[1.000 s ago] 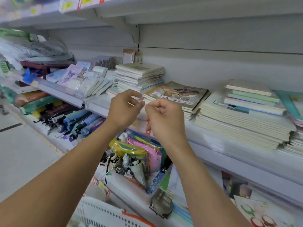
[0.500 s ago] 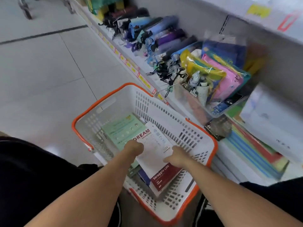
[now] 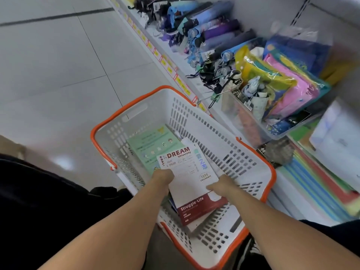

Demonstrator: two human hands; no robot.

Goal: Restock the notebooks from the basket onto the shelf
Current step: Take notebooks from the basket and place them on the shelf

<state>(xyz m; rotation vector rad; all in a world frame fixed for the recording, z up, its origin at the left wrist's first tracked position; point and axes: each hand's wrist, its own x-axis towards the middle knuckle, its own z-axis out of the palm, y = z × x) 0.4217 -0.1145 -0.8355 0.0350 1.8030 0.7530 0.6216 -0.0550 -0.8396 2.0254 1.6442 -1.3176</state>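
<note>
A white basket with an orange rim (image 3: pixel 272 172) sits on the floor in front of me. Inside, a white and dark red notebook (image 3: pixel 191 184) printed "DREAM University" lies on top of other notebooks. My left hand (image 3: pixel 162 177) grips its left edge and my right hand (image 3: pixel 220 187) grips its right edge. A pale green notebook (image 3: pixel 150 147) lies flat beneath it toward the basket's far side. The fingers of both hands are hidden under the cover.
A low shelf (image 3: pixel 194 82) with yellow price tags runs along the right, holding folded umbrellas (image 3: pixel 210 30), a clear bin (image 3: pixel 251 121) of coloured pouches (image 3: pixel 288 88) and stacked coloured folders (image 3: pixel 321 188). Grey tiled floor (image 3: pixel 58 65) lies to the left.
One second ago both hands were up at the notebook shelf. The view has dropped to the basket, and both hands now hold the DREAM notebook, lifted slightly.
</note>
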